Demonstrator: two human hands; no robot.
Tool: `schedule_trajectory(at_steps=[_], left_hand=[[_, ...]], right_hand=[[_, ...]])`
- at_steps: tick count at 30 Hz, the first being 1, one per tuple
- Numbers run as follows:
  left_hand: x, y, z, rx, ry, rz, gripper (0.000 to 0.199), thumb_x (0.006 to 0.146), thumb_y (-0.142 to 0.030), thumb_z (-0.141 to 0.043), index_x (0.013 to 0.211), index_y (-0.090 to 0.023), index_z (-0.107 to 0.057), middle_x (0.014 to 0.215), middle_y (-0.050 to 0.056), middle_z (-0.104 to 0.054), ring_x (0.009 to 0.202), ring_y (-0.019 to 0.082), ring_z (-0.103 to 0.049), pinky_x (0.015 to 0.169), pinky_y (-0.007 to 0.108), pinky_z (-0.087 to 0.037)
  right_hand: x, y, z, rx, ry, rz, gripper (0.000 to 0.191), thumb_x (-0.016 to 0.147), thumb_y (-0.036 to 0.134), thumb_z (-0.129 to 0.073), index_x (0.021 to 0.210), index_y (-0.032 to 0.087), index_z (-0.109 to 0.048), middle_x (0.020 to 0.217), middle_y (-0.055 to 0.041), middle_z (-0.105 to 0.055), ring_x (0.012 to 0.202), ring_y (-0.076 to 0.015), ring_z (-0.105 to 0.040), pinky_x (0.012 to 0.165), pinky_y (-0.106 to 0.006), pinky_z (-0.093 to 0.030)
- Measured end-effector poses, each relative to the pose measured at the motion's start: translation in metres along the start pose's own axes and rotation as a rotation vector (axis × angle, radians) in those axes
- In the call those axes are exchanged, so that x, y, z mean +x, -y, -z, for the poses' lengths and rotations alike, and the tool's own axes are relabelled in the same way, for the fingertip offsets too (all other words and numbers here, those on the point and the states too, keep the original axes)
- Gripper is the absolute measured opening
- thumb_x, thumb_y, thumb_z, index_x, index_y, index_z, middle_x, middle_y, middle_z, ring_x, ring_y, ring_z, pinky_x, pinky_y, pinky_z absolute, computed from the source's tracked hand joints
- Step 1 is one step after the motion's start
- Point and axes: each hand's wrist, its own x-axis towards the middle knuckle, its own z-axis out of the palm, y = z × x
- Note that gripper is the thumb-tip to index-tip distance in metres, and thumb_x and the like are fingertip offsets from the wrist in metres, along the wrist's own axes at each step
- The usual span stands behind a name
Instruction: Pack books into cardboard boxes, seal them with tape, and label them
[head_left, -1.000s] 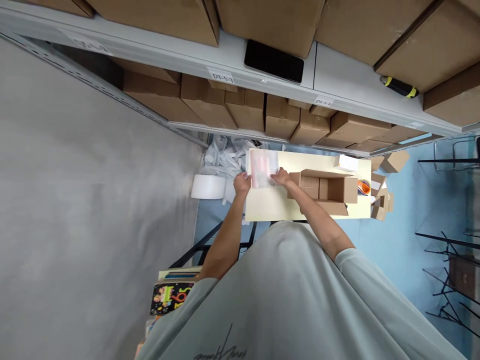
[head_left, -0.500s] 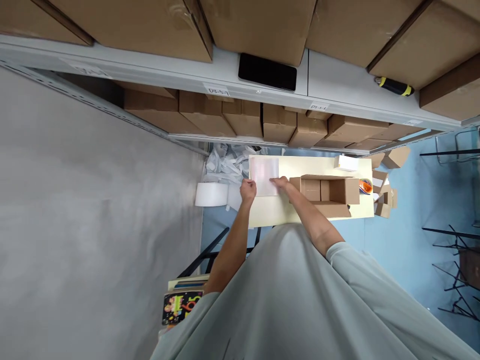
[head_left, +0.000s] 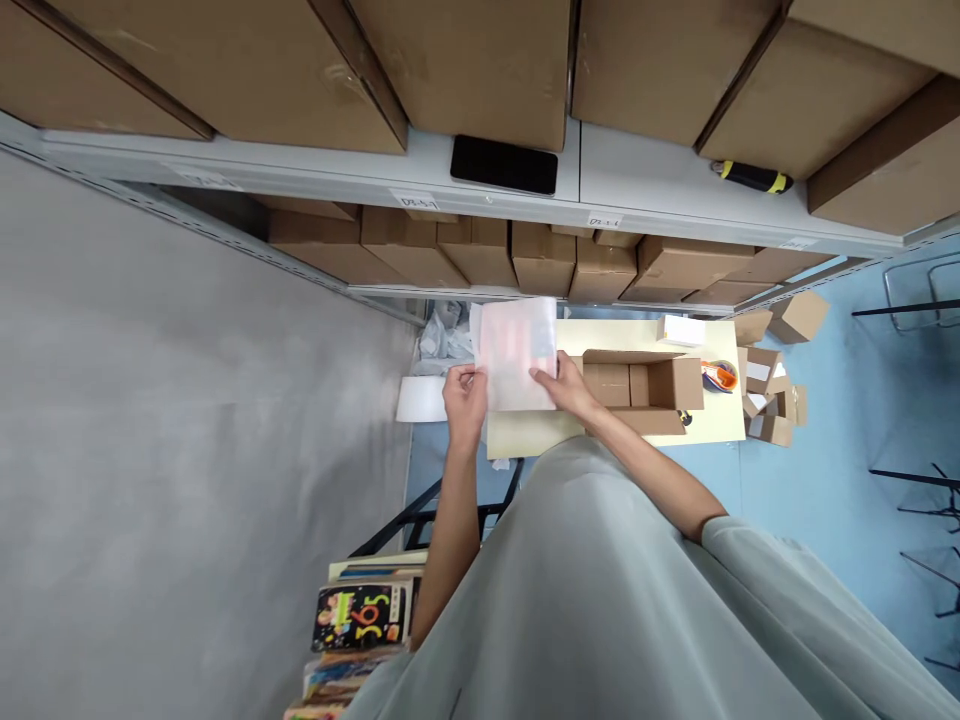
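Both hands hold a flat rectangular item in thin whitish translucent wrap (head_left: 517,350), raised off the pale yellow table (head_left: 517,435). Pinkish-red and bluish patches show faintly through the wrap. My left hand (head_left: 466,398) is closed in a pinch at the left edge, where a loose flap of wrap sticks out. My right hand (head_left: 568,388) grips the lower right edge, thumb on top and fingers partly hidden. Just right of that hand stands an open cardboard box (head_left: 679,385) on the table.
A small white box (head_left: 681,330) and an orange-handled tool by a tape roll (head_left: 720,376) are at the table's right. A white roll (head_left: 420,399) stands left. Shelves with cartons hang ahead, holding a black phone (head_left: 504,165). Books (head_left: 360,615) are stacked lower left.
The wrapped item has come up off the table, closer to me, and its coloured patches show more clearly. My right hand has shifted from its surface to grip its edge.
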Motion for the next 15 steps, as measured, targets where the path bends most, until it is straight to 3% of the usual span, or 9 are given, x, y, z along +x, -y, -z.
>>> schedule_trajectory(at_steps=[4,8,12,15], left_hand=[[-0.051,-0.037,-0.021,-0.119,0.214,0.034,0.041,0.097,-0.062,-0.07,0.088,-0.022,-0.065,0.074,0.001,-0.067,0.067,0.016,-0.067,0.063,0.026,-0.058],[-0.091,-0.057,-0.063,-0.166,0.431,0.078,0.054,0.079,-0.066,-0.089,0.101,-0.023,-0.067,0.08,0.001,-0.072,0.068,0.017,-0.069,0.064,0.029,-0.062],[-0.124,-0.06,-0.105,-0.139,0.629,0.129,0.06,0.083,-0.07,-0.084,0.114,-0.02,-0.076,0.09,0.005,-0.077,0.085,0.022,-0.074,0.074,0.033,-0.065],[-0.146,-0.057,-0.126,-0.113,0.702,0.203,0.064,0.084,-0.075,-0.08,0.114,-0.019,-0.079,0.089,0.005,-0.078,0.08,0.021,-0.073,0.07,0.033,-0.065]], right_hand=[[-0.049,0.01,0.072,-0.018,-0.069,0.153,0.051,0.091,0.06,-0.077,0.123,0.022,-0.063,0.124,-0.0099,-0.075,0.116,-0.0298,-0.071,0.106,-0.046,-0.06],[-0.087,0.009,0.14,-0.022,-0.081,0.187,0.057,0.093,0.065,-0.074,0.129,0.022,-0.065,0.13,-0.0103,-0.075,0.124,-0.0306,-0.07,0.113,-0.046,-0.057],[-0.114,0.0,0.186,0.017,-0.083,0.135,0.058,0.095,0.065,-0.072,0.136,0.024,-0.066,0.14,-0.011,-0.074,0.135,-0.0305,-0.068,0.12,-0.045,-0.055],[-0.127,-0.008,0.209,0.027,-0.117,0.059,0.056,0.095,0.062,-0.072,0.136,0.025,-0.067,0.142,-0.0114,-0.075,0.139,-0.0313,-0.067,0.122,-0.047,-0.054]])
